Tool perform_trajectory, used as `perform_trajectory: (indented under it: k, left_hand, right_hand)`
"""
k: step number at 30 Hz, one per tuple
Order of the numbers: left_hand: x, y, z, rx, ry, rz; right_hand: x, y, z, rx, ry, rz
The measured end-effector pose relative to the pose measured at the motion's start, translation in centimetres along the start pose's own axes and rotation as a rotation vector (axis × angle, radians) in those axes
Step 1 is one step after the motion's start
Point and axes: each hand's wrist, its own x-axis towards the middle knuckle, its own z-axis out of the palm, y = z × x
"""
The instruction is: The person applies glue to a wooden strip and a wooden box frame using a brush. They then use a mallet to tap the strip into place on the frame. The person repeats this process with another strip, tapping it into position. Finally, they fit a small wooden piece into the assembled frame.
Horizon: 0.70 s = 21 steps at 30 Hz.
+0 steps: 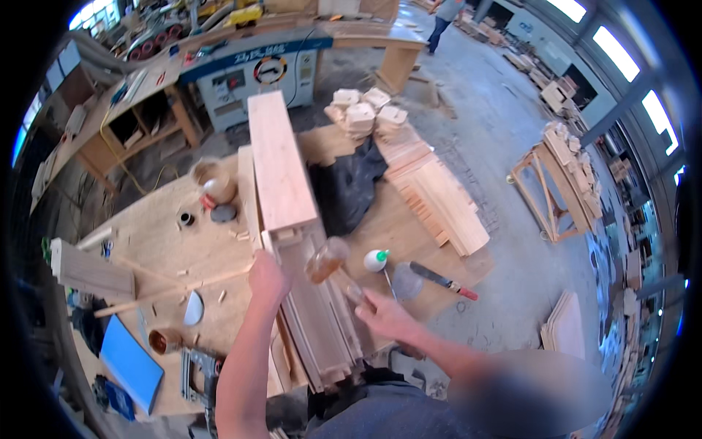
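Observation:
In my right hand (pixel 384 314) is the handle of a mallet (pixel 327 260). Its brownish, blurred head hangs over the right side of a long, grooved wooden piece (pixel 314 314) lying in front of me. My left hand (pixel 269 276) is closed at that piece's left edge, near its far end; its fingertips are hidden. Beyond it, end to end, rests a thick pale wooden beam (pixel 278 161). Right of the mallet stands a white squeeze bottle (pixel 376 260) with a green cap. A dark-bladed tool with a red handle (pixel 444 281) lies farther right.
The plywood bench (pixel 161 234) carries a blue panel (pixel 130 364), a nail gun (pixel 197 377), a brown jar (pixel 164 340) and a wooden block (pixel 91 271). Stacked boards (pixel 439 197) and a black plastic bag (pixel 351 183) lie beyond. A machine (pixel 256 77) and another person (pixel 442 22) are farther off.

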Motion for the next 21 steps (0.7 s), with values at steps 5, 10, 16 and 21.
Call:
perform_trajectory:
  k: [5,10,16,21]
  left_hand:
    - [-2.8,-0.8,1.7,-0.158,0.086,0.025]
    - [-10.2,-3.9,2.7,-0.424,0.051,0.041]
    - [-13.1,-4.1,2.6,-0.602,-0.06,0.108]
    - [-15.0,-6.0,3.2,-0.874,-0.068,0.132]
  right_hand:
    - [-4.2,-1.3,-0.9,0.05,-0.03,0.021]
    - [-6.2,-2.0,-0.9,-0.061,-0.052,0.12]
    - [-10.8,-0.7,0.3,0.033,-0.034,-0.142]
    - [-14.2,-1.0,0.6,-0.124,-0.178,-0.264]
